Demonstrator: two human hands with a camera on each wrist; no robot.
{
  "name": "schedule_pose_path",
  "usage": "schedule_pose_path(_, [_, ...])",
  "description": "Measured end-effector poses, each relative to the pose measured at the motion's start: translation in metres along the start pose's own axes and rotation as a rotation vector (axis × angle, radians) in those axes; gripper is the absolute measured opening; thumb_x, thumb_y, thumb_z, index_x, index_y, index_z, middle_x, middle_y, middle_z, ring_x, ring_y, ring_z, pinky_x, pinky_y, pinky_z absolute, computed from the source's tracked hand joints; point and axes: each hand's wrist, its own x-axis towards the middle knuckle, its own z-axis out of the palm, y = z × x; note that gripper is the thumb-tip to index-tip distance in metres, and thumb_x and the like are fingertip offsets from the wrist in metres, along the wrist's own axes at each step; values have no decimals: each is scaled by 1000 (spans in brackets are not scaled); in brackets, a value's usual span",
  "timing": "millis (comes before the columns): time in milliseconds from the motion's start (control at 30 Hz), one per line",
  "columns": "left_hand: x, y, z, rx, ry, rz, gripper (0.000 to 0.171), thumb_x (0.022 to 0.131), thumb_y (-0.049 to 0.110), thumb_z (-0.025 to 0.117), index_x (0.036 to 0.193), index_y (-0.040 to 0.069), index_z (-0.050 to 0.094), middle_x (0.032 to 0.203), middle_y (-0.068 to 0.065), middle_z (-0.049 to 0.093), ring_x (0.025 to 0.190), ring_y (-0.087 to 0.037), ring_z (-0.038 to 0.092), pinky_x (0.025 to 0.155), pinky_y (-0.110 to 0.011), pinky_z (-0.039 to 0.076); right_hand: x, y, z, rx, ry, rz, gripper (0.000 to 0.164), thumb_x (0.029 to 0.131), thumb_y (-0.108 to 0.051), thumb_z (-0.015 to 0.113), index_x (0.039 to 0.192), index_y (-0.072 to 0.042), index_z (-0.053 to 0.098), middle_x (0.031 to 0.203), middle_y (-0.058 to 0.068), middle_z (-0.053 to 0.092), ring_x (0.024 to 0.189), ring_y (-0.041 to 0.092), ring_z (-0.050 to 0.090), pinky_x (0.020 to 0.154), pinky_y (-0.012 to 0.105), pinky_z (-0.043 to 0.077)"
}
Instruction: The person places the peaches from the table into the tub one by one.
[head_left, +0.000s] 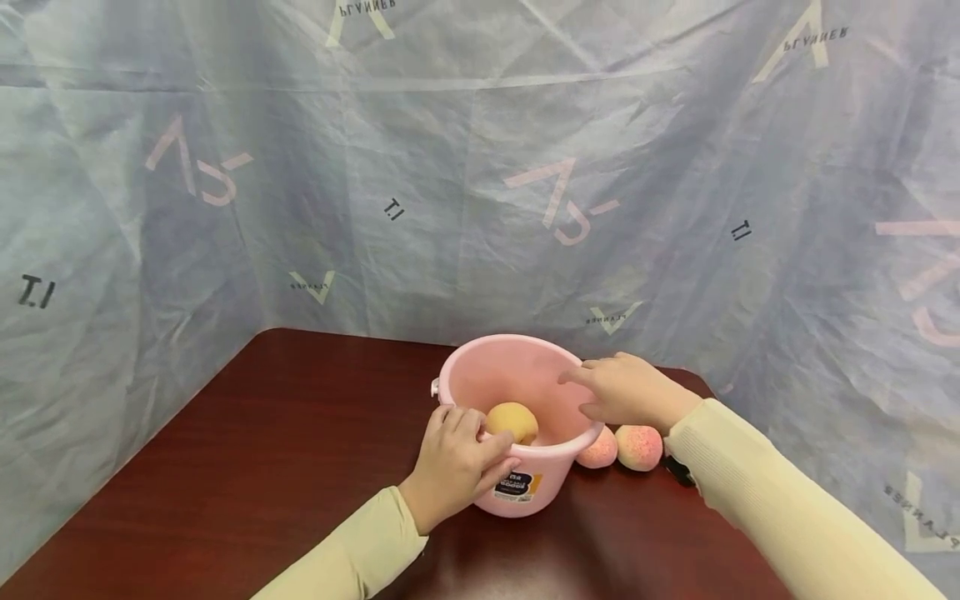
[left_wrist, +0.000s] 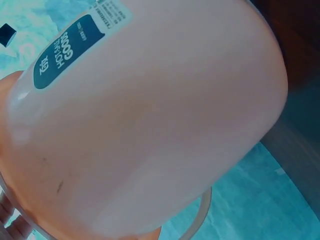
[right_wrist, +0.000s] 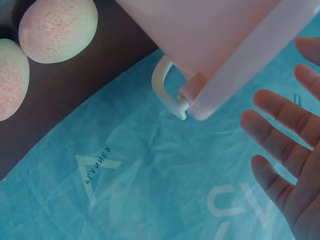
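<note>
Across the far side and down the left and right, creased grey-blue sheeting (head_left: 450,142) printed with pale letters and dark wording, PLANNER included. In front, a dark reddish-brown worktop (head_left: 300,433), glossy at the near edge. On the worktop, right of the middle, a pink bucket (head_left: 517,375), mouth upward, with a white handle (right_wrist: 158,82) joined just under the rim. In from the near right, a long pale yellow right sleeve (head_left: 780,492); from the near left, a matching left sleeve (head_left: 367,533). Over the bucket's right side, the right hand (head_left: 630,390), fingers spread apart; contact with the rim impossible to tell. At the near left of the rim, the left hand (head_left: 459,460), clamped on the bucket, fingers curled over the edge. Inside the bucket, just beyond the near rim and close to the left hand, a round yellow fruit (head_left: 512,422). Just right of the bucket, on the worktop, two pink-and-yellow peach-like fruits (head_left: 639,448) side by side, the left one partly hidden by the bucket. On the bucket's near wall, a small dark label (head_left: 513,485) reading GOODS.
</note>
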Motion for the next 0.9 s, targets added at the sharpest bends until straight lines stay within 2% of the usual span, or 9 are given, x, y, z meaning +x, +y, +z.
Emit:
schedule_pose_path(100, [-1,0,-1,0,1,14,33,99,42,42,81,20,60,74,-3,44,66,-20,44,66,-38,41,-7,1,1,14,33,-6,37,78,-15,72,115,-11,65,94,2,67,79,16,63,74,47,48])
schedule_pose_path(300, [4,-7,-4,21,-20,58,33,98,42,43,80,20,61,74,-4,46,64,-20,45,60,-36,41,-12,7,2,37,48,-10,36,78,-13,71,113,-10,66,83,-1,64,65,9,53,73,46,47])
schedule_pose_path(467, [6,-8,-5,13,-35,66,32,99,40,42,82,21,62,75,-3,47,66,-19,46,63,-36,41,-15,9,3,40,54,-11,36,77,-12,69,113,-10,66,75,-5,57,61,6,46,70,44,45])
schedule_pose_path(600, [6,-9,-6,-1,-36,73,32,100,38,42,84,20,62,75,-3,47,67,-19,47,64,-37,41,-19,9,4,40,61,7,34,79,-14,69,113,-10,66,83,-3,63,67,9,54,71,45,46])
schedule_pose_path(733, [6,-10,-6,-1,-43,76,31,100,37,42,84,20,62,75,-2,48,68,-18,48,64,-37,41,-23,11,3,59,53,25,32,83,-17,69,114,-10,66,96,2,67,82,19,63,76,50,47])
schedule_pose_path(900, [4,-9,-7,0,-50,70,31,100,36,41,85,19,62,75,-3,48,67,-18,47,64,-37,41,-30,17,6,74,12,72,34,83,-18,70,116,-10,65,105,4,67,93,24,65,79,53,47])
